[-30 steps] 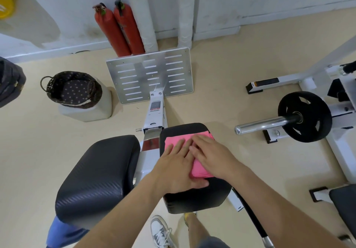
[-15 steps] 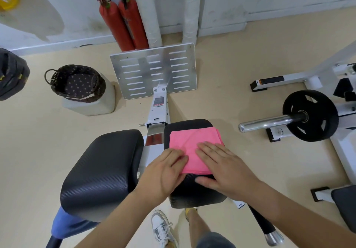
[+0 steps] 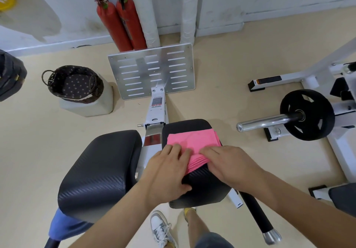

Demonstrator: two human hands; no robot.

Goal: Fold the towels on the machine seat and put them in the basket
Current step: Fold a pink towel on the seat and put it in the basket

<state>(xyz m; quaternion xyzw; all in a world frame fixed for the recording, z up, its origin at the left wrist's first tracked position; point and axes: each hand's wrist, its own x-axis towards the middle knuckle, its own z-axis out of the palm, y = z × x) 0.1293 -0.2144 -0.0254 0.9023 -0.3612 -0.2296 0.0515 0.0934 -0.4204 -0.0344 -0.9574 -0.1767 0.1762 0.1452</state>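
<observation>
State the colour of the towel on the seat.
The towel is pink, clearest in the head view.

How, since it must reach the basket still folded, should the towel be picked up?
Pinch the near edge of the towel, where the stacked layers show, coming from the person's side at both corners. It lies flat on the seat, and that edge exposes all layers, so one pinch should hold the fold.

Towel (image 3: 192,139) near corners beneath fingers (image 3: 173,149)
</observation>
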